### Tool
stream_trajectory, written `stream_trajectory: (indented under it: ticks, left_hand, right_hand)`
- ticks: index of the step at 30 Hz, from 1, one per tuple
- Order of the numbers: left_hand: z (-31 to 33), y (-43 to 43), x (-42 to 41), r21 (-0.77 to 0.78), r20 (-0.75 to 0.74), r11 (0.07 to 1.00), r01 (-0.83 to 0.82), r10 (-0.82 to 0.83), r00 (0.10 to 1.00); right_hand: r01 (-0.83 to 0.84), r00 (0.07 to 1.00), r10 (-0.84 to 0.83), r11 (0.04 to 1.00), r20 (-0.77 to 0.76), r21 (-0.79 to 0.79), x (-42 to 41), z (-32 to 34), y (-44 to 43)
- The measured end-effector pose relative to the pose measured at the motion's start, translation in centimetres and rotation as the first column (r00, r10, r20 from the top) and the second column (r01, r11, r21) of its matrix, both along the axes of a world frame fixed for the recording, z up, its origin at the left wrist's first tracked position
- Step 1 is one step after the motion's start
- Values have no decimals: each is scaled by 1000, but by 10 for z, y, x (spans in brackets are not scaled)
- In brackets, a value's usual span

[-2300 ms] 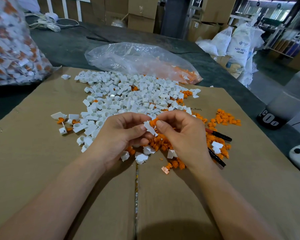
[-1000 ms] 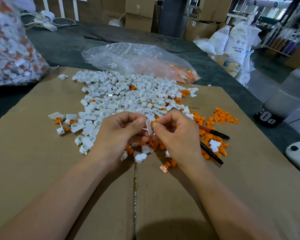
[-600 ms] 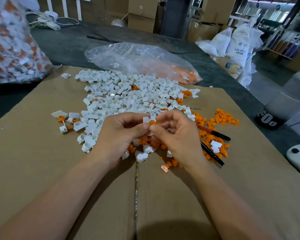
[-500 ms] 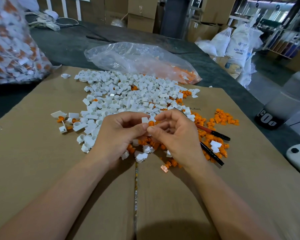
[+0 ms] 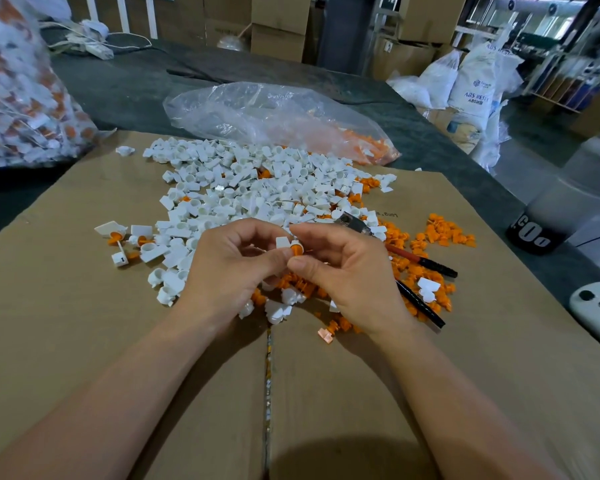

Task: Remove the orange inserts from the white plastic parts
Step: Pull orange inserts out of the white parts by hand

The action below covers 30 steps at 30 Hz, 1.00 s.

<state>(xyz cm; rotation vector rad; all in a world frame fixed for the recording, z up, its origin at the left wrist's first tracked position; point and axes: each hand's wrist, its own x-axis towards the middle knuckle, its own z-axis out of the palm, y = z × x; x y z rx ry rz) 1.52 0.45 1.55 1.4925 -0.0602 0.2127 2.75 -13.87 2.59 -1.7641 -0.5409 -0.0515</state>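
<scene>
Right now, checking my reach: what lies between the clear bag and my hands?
In the head view, the heap of white parts fills that stretch of cardboard.

Your left forearm [image 5: 118,393] comes in from the near left and your right forearm [image 5: 447,393] from the near right, both bare, converging at mid-scene. Your left hand [image 5: 229,271] is turned palm-right with its fingers curled, thumb and fingertips pinching a white part [image 5: 282,242]. Your right hand [image 5: 347,275] faces it, just beside. Its thumb is below and its forefinger arched above, pinching the orange insert [image 5: 297,250] at that part's right end. Its other fingers curl loosely toward the palm. The two thumb tips nearly touch.
</scene>
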Motion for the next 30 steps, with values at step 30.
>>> stream_trajectory:
  ticks: [30]
  left_hand:
    - [12,6,-1,-151,-227,981,122,-155,962]
  right_hand:
    - [-58,994,58,998,93,-3,4,-7,-6]
